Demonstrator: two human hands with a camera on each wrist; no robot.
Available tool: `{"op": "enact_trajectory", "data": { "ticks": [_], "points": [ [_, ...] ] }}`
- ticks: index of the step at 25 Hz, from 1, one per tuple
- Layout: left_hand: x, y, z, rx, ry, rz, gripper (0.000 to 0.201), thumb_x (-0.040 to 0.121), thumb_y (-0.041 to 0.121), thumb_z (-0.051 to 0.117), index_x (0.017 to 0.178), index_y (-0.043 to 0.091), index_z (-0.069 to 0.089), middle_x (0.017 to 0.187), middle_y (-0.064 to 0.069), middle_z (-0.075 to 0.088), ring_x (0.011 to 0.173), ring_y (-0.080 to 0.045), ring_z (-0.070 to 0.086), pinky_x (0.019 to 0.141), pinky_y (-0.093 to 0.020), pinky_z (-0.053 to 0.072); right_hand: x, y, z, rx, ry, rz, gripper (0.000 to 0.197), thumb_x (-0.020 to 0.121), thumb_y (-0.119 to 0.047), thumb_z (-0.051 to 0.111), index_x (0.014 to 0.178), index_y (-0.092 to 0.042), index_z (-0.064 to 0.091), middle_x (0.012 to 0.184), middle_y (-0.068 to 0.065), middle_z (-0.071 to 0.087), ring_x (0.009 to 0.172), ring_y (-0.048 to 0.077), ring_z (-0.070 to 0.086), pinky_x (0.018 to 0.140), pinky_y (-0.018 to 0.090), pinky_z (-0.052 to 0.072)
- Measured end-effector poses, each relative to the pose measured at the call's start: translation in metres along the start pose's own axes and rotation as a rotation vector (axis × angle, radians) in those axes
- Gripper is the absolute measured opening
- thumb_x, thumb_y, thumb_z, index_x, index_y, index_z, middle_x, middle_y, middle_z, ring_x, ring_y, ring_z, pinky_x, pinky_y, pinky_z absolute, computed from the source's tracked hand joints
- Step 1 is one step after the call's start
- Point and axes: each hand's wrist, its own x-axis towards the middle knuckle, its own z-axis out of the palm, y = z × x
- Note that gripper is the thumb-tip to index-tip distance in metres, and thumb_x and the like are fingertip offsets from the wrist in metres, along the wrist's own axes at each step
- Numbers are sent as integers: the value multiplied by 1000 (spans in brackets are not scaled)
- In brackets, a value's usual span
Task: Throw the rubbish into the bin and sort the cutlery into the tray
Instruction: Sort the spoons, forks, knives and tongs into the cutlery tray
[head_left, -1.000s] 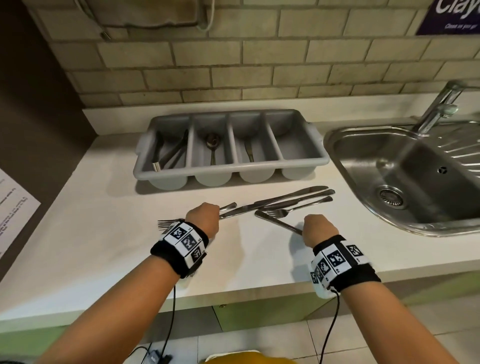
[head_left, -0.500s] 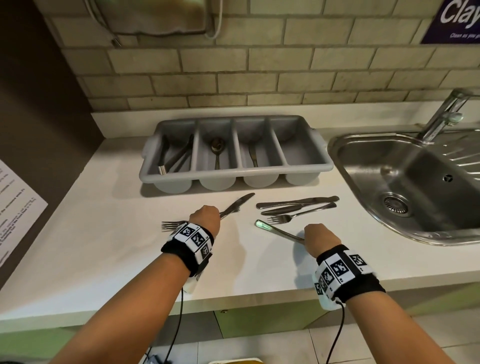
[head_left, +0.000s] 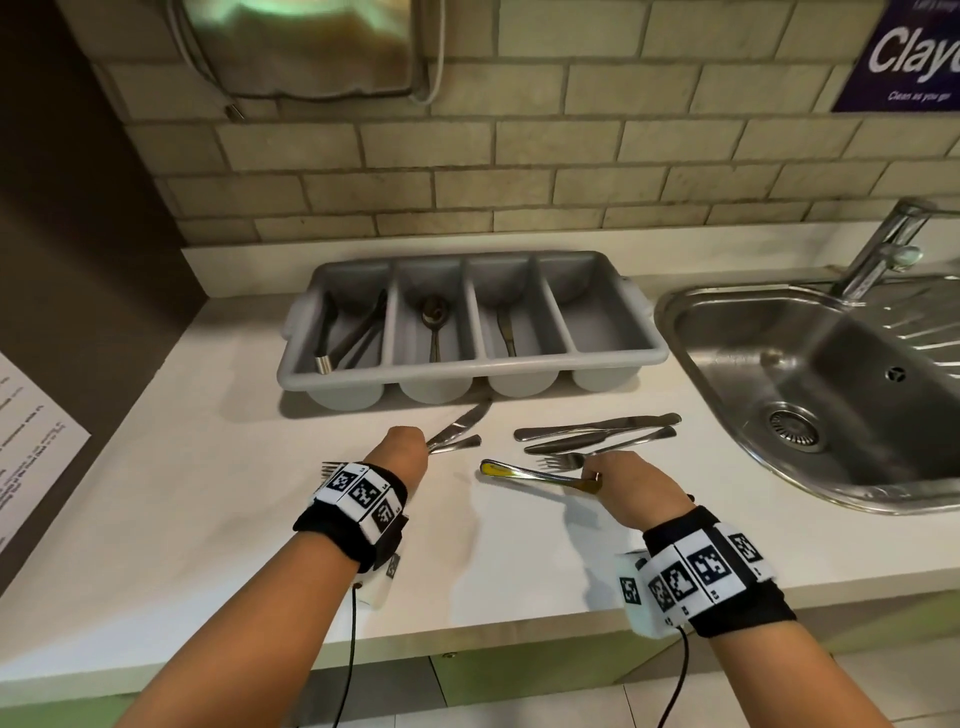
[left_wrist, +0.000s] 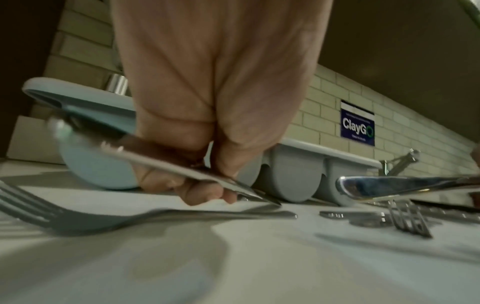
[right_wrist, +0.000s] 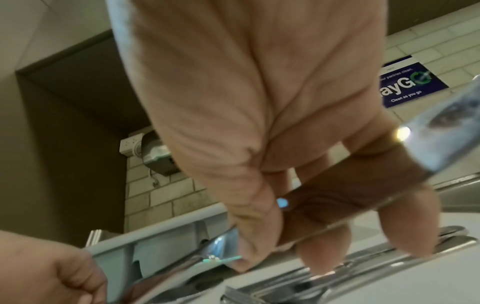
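Blue wall sign (left_wrist: 357, 125) reads "ClayGo", smaller line "Clean as you go". Paper sheet (head_left: 31, 447) far left of the hands, print unreadable. Left hand (head_left: 400, 457) knuckles up, fingers curled round a knife (head_left: 460, 427), blade angled up toward the grey tray (head_left: 613, 358) just beyond it. A fork (left_wrist: 130, 216) lies flat on the counter (head_left: 208, 493) under that wrist. Right hand (head_left: 631, 486) pinches another knife (head_left: 530, 472) by one end, lifted off the counter, other end pointing toward the left hand. Just beyond the right hand: 2 knives (head_left: 597, 430) and a second fork (head_left: 569, 459) lie loose. Sink (head_left: 810, 395) further right.
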Motion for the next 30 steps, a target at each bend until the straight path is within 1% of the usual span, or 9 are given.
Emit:
{"op": "enact_trajectory", "data": {
  "ticks": [4,8,12,15,18,22,25,27,30],
  "points": [
    [-4,-13,-21,-82,28,77,30,91,5,43,114,3,62,122,-15,62,113,-30,56,95,-32,43,-1,-5,-14,226,13,-100,22,90,-5,44,83,-25,53,76,-5,54,78,20,48,66,26,42],
    [-19,-25,-47,-413,144,120,17,90,12,51,92,10,68,92,-10,66,89,-23,58,77,-24,40,-5,-16,-30,655,90,-159,34,92,-1,41,77,-31,48,69,1,51,56,9,48,56,21,43],
    [-25,-20,-74,-659,194,216,19,89,4,53,103,10,66,82,-2,58,81,-17,51,74,-26,39,10,-35,-39,778,257,-212,34,89,7,36,94,-23,49,76,-2,51,64,14,45,56,23,38],
    [-26,-3,-88,-936,231,283,28,96,9,42,119,21,53,90,2,56,67,-12,51,54,-19,45,21,-48,-42,981,320,-218,45,87,13,33,97,-29,48,80,-5,52,60,13,47,48,18,42],
    [-16,18,-95,-1013,228,304,25,100,15,35,116,23,52,78,5,52,50,-8,37,39,-9,33,28,-54,-44,1157,374,-214,37,95,2,34,117,-26,43,82,-3,54,57,12,47,45,18,43],
    [4,54,-103,-1257,-49,264,37,96,-5,26,95,20,53,81,-4,47,57,-12,41,50,-23,35,40,-50,-48,1193,428,-192,39,97,-1,35,126,-25,45,76,-1,55,56,9,41,42,8,36],
    [18,81,-102,-1287,-90,267,50,91,-14,25,119,23,43,94,-3,48,65,-11,46,54,-25,43,44,-50,-55,1158,393,-163,37,95,4,33,114,-25,44,79,-5,56,58,7,45,47,12,37],
    [25,98,-96,-1316,-92,253,39,96,0,35,125,25,42,87,1,50,63,-11,45,53,-25,40,47,-51,-59,1154,373,-154,34,94,5,34,94,-27,43,77,-4,58,55,9,46,43,13,38],
    [26,121,-84,-1299,-170,294,13,98,28,43,106,23,51,79,2,51,61,-11,44,61,-29,38,55,-52,-61,1099,377,-155,34,93,3,38,80,-27,41,76,1,61,52,13,49,37,11,38]
  ]
}}
